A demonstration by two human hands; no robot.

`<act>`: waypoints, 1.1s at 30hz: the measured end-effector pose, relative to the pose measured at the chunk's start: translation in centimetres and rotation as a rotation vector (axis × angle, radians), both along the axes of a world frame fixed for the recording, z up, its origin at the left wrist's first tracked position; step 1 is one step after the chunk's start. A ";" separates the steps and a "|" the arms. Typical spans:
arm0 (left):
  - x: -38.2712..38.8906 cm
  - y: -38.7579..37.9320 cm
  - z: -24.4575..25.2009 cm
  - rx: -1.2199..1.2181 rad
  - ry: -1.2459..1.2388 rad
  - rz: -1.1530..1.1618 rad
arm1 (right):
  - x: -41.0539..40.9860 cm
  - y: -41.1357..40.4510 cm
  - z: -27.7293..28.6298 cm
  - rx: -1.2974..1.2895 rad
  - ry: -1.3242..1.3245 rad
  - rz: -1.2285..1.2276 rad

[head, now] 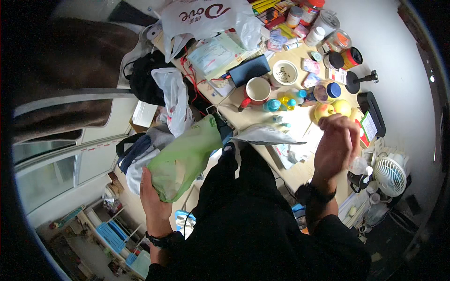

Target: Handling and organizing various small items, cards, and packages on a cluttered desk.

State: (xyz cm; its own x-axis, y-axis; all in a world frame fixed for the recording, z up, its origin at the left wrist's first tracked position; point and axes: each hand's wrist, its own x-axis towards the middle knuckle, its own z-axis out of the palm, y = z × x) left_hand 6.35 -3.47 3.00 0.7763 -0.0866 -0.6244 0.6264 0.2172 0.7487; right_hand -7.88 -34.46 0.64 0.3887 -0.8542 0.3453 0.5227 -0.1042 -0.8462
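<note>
My left hand (156, 202) is at the lower end of a translucent green plastic bag (186, 154) with something pale inside; its fingers are mostly hidden behind the bag. Raised over the right part of the desk, my right hand (337, 144) has curled fingers, and nothing shows clearly in it. Just beyond its fingertips lie yellow-green apples (341, 107). A white and grey pouch (267, 135) extends over the desk's near edge, between the two hands. Small bottles with blue caps (272, 105) stand beyond the pouch, beside a red mug (257, 90).
A white plastic bag (207, 17), a dark blue box (249, 70), a white cup (284, 73) and several jars (336, 40) crowd the desk's far side. At the right are a black stand (353, 82) and a small white fan (391, 175). Bags and clothes (140, 154) lie left.
</note>
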 end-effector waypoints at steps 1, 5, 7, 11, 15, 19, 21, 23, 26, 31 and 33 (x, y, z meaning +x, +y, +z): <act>0.0 0.1 0.3 0.003 -0.001 0.008 | 0.2 1.3 1.0 -0.033 -0.026 0.144; 0.0 1.9 0.8 -0.001 0.050 0.034 | 2.3 6.7 3.1 -0.133 0.242 1.097; 0.4 3.1 0.1 -0.032 0.068 0.034 | 6.1 11.9 -0.6 -0.266 0.515 1.030; 1.1 6.5 -0.3 -0.046 0.103 0.050 | 14.4 16.9 -13.3 -0.228 1.287 0.587; 1.3 8.8 -0.1 -0.165 0.164 0.023 | 17.0 16.2 -20.1 -0.195 1.307 0.034; 2.1 10.0 -0.6 -0.179 0.207 0.026 | 16.4 16.1 -23.1 -0.127 1.308 -0.118; 2.5 10.7 -0.8 -0.214 0.201 -0.009 | 16.6 16.5 -23.5 -0.127 1.329 -0.146; 3.0 11.9 -1.2 -0.236 0.193 -0.011 | 17.0 17.0 -23.5 -0.151 1.369 -0.238; 3.4 12.9 -1.2 -0.261 0.185 0.000 | 17.3 17.8 -22.8 -0.125 1.382 -0.311; 3.8 13.4 -0.8 -0.274 0.189 0.014 | 18.2 18.8 -21.8 0.137 1.369 -0.330; 3.6 14.3 -1.1 -0.272 0.186 0.006 | 18.2 19.3 -21.7 0.386 1.471 -0.438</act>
